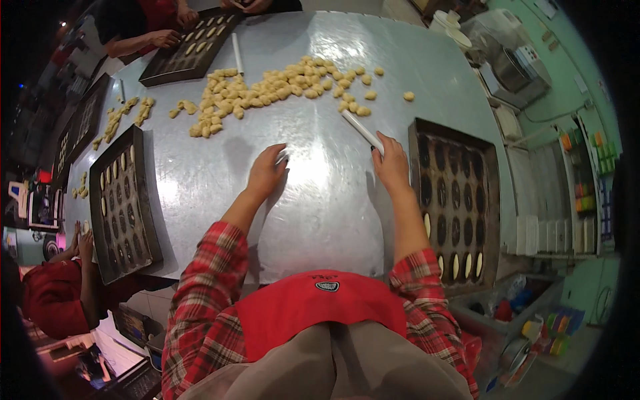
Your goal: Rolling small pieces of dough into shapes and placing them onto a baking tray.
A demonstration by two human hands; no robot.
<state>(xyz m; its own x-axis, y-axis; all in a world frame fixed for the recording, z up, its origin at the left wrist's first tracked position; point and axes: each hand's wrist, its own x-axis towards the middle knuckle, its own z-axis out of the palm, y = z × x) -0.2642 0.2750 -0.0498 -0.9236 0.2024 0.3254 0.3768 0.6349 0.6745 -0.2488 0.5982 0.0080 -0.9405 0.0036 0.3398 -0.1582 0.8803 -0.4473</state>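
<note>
My right hand is closed on the near end of a white rolling pin, which slants away toward the pile of dough. My left hand hovers low over or rests on the metal table, its fingers bent and thumb and forefinger apart. A small dark spot shows by its fingertips; what it is I cannot make out. Beyond both hands lies a broad heap of small yellow dough balls. Right of my right hand stands a dark baking tray with oval hollows, several near ones holding pale dough pieces.
On the left sits a second baking tray, partly filled. A co-worker's hand touches a third tray at the far left. Another rolling pin lies near it. A person in red works at the left edge.
</note>
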